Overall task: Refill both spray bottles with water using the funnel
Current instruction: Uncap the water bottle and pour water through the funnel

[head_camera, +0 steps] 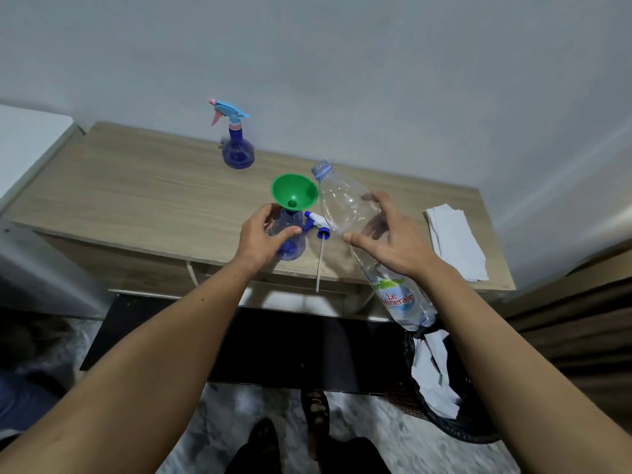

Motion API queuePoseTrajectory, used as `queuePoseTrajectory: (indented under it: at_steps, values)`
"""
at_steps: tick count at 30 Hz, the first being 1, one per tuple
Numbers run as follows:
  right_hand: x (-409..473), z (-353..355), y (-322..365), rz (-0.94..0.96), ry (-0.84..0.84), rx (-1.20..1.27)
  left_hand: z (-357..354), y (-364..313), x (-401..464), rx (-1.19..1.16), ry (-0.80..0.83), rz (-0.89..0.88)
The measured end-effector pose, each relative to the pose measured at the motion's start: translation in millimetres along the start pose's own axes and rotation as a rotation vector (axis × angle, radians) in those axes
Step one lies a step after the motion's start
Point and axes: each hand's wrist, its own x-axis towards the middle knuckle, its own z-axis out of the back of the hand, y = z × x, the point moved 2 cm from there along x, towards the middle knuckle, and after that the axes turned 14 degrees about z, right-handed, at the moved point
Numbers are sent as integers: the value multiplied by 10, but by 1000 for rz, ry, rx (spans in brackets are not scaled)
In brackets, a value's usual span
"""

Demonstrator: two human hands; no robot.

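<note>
Left hand [265,234] gripping clear spray bottle [289,234], fingers curled round, green cone funnel [294,193] seated in neck. Right hand [393,241] gripping crinkled water bottle [345,206], fingers spread, tilted just beside funnel.

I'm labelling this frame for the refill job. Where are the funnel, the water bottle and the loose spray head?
funnel [294,192]: head view, inside of the green cone.
water bottle [345,206]: head view, clear upper body.
loose spray head [315,222]: head view, white and blue top lying on the table.

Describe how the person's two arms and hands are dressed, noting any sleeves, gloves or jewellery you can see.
Both forearms are bare up to the frame edge: no sleeves show. The left hand and right hand wear no gloves, and no rings, watch or bracelets are visible.
</note>
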Motion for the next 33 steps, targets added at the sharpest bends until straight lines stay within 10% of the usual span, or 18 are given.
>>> queuePoseTrajectory:
  at_steps: [33]
  values:
    - [267, 488, 137, 31, 363, -376, 30, -43, -10, 61, 7, -8]
